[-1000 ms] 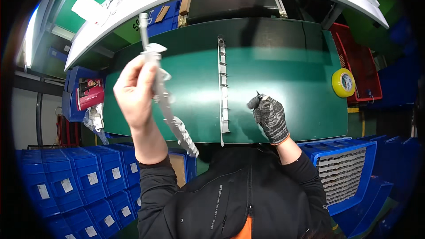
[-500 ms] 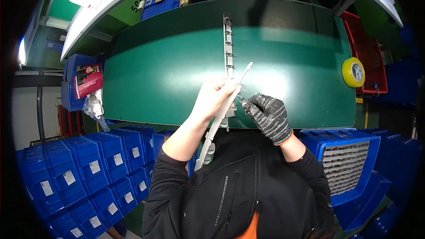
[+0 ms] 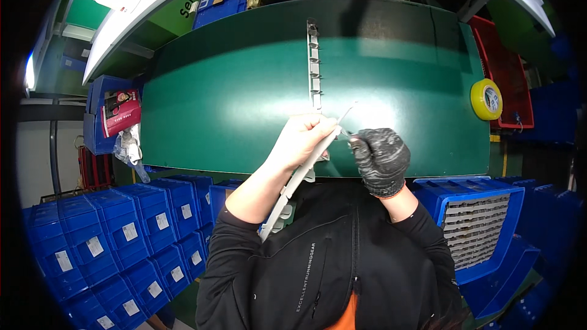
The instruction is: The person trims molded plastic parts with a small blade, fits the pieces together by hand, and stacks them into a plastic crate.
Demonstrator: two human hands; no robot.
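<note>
Steadily, hold the pale grey tabbed strip (image 3: 299, 177) near its upper end, pinched between thumb and fingers of the bare left hand (image 3: 304, 140). Note the slim tip just past that pinch, toward the right, and the long body slanting back beside the left forearm, past the near edge of the bench (image 3: 214, 122). Judging by that overhang, best to brace the wrist and pinch close to the working spot, so as to limit swing or flex.

Just right of the left hand, see the knit-gloved right hand (image 3: 384, 157), curled inward, fingertips near the strip. Cannot tell, given the blur, how to name the thin sliver at those fingertips, or whether to count it as gripped. Better to use short, light motions there, aimed away from the bare thumb, without prying at the tabs.

Beyond and partly behind the left hand, find a second tabbed strip (image 3: 315, 76) lying on the bench; avoid knocking it with the held one. Well right of the gloved hand, note the yellow tape roll (image 3: 486, 99); below and right of that hand, a blue crate (image 3: 437, 192) of layered grey strips (image 3: 477, 232).
</note>
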